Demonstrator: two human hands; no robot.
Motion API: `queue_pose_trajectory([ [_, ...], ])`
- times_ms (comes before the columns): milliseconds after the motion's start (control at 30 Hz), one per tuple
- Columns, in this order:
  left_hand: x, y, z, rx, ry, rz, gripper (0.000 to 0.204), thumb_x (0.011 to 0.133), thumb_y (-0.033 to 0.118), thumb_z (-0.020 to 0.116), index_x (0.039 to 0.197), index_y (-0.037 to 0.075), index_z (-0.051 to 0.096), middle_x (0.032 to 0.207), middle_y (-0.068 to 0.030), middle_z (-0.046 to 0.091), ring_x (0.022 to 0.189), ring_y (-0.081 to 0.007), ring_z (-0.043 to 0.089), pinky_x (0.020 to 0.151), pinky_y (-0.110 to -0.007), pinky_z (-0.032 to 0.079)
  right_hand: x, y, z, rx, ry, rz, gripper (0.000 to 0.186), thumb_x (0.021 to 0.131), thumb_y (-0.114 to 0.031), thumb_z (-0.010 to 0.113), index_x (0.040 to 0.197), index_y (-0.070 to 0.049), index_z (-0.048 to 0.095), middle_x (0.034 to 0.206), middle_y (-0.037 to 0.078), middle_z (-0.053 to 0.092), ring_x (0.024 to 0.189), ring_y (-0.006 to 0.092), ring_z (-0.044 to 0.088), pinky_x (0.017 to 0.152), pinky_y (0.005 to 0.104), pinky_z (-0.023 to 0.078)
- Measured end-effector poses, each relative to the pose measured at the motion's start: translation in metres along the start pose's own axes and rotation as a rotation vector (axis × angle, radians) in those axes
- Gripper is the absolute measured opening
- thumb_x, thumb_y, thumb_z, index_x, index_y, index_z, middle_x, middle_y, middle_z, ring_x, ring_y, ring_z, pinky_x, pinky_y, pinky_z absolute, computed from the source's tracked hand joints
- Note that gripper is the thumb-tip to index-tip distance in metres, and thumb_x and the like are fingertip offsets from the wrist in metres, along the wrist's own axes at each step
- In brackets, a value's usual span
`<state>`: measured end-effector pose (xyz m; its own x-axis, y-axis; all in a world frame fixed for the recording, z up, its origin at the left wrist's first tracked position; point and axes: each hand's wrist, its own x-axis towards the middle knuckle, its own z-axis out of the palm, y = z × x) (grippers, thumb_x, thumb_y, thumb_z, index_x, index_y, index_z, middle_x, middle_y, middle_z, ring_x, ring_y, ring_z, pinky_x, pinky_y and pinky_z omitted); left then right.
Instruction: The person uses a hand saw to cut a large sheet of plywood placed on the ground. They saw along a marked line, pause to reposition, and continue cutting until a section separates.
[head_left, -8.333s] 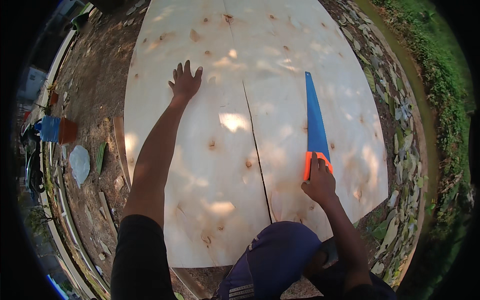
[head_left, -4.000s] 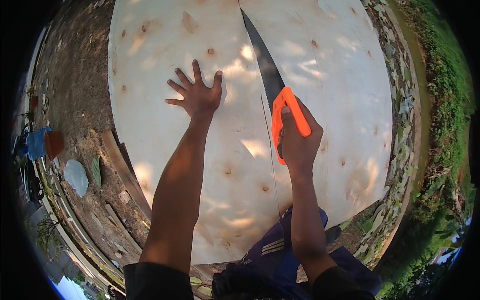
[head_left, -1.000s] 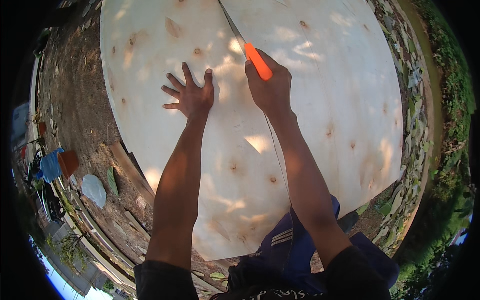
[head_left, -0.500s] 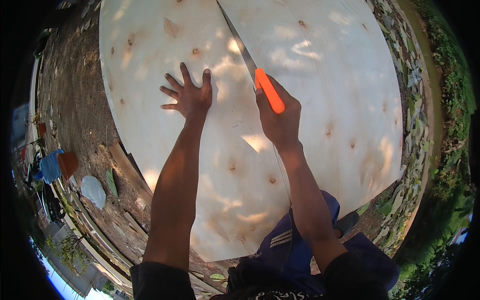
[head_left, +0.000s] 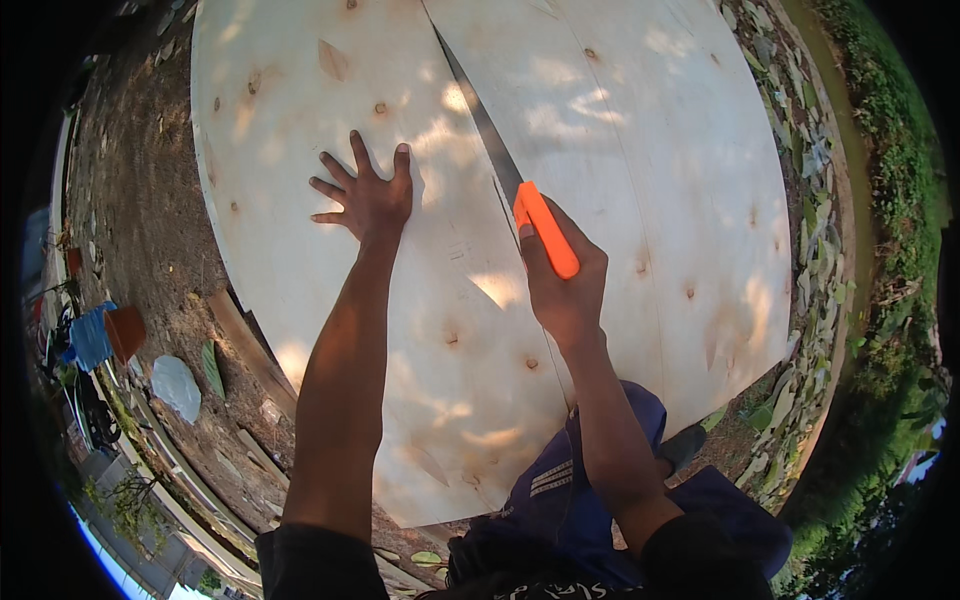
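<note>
A large pale plywood sheet (head_left: pixel 600 330) with brown knots fills the middle of the view. My right hand (head_left: pixel 568 290) is closed round the orange handle of a hand saw (head_left: pixel 481 118), whose long grey blade slants up and to the left along a cut in the sheet. From the handle toward me, a thin line runs along the wood. To the left of the blade, my left hand (head_left: pixel 375 203) lies flat on the plywood with its fingers spread. My knee, in blue trousers (head_left: pixel 545 480), is at the sheet's near edge.
Bare soil (head_left: pixel 140 200) lies along the left, with a brown pot (head_left: pixel 124 331), a blue cloth-like thing (head_left: pixel 90 338) and a crumpled pale plastic piece (head_left: pixel 176 387). A wooden plank (head_left: pixel 248 340) sits beside the sheet. Dry leaves (head_left: pixel 820 240) and green plants (head_left: pixel 890 130) border the right.
My right hand has drawn the saw back toward me, so its handle sits lower on the sheet. My left hand stays flat in its place. The whole view has shifted slightly.
</note>
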<state>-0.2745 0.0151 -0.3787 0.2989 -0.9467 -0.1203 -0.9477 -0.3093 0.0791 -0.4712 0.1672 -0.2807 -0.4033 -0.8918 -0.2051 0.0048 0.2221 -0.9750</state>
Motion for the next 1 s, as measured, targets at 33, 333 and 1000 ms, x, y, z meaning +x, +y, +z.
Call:
queue_pose_trajectory([
  [33, -0.001, 0.002, 0.0, -0.006, -0.001, 0.006, 0.094, 0.094, 0.082, 0.042, 0.169, 0.03, 0.022, 0.175, -0.0232, 0.006, 0.158, -0.0573, -0.003, 0.113, -0.085, -0.001, -0.028, 0.012, -0.016, -0.075, 0.011, -0.092, 0.04, 0.099, -0.002, 0.063, 0.139, 0.002, 0.065, 0.094, 0.008, 0.076, 0.083, 0.0126, 0.072, 0.08, 0.0285, 0.057],
  [333, -0.011, 0.023, 0.006, -0.031, -0.016, 0.039, 0.094, 0.094, 0.083, 0.04, 0.169, 0.03, 0.022, 0.175, -0.0225, 0.006, 0.158, -0.0567, -0.002, 0.113, -0.085, 0.0, 0.108, -0.006, 0.022, -0.176, -0.05, -0.094, 0.033, 0.1, -0.013, 0.065, 0.132, -0.006, 0.069, 0.071, 0.005, 0.066, 0.057, 0.0153, 0.052, 0.061, 0.0327, 0.05],
  [1000, 0.004, 0.007, 0.0, -0.023, 0.037, 0.017, 0.094, 0.094, 0.083, 0.04, 0.17, 0.03, 0.021, 0.175, -0.0231, 0.007, 0.158, -0.0574, -0.003, 0.112, -0.086, -0.001, -0.058, -0.016, -0.036, -0.011, 0.019, 0.108, 0.037, 0.102, -0.005, 0.062, 0.138, 0.004, 0.066, 0.115, 0.012, 0.077, 0.094, 0.01, 0.069, 0.086, 0.0252, 0.055],
])
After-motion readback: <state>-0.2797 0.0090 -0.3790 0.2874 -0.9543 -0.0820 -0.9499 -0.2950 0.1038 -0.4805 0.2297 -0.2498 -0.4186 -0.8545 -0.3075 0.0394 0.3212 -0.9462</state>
